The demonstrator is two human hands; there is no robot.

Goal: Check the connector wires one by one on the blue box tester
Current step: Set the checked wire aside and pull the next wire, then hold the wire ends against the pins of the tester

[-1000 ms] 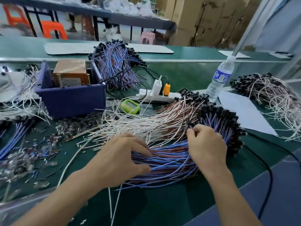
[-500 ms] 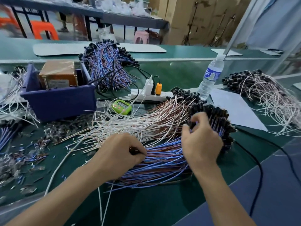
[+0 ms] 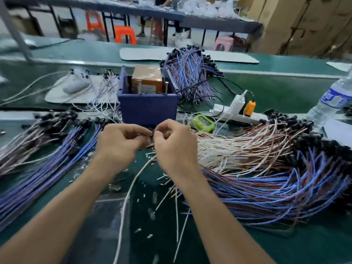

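Hands together before the blue box (image 3: pixel 148 109)
My left hand (image 3: pixel 118 143) and right hand (image 3: pixel 175 147) pinch one black connector (image 3: pixel 151 134) between their fingers (image 3: pixel 143 131).

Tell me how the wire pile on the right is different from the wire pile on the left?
The right wire pile fans out in a wide curve; the left wire pile lies in straighter rows. The right one mixes white, brown and blue wires; the left one is mostly blue-purple with some pale ones. Both end in black connectors.
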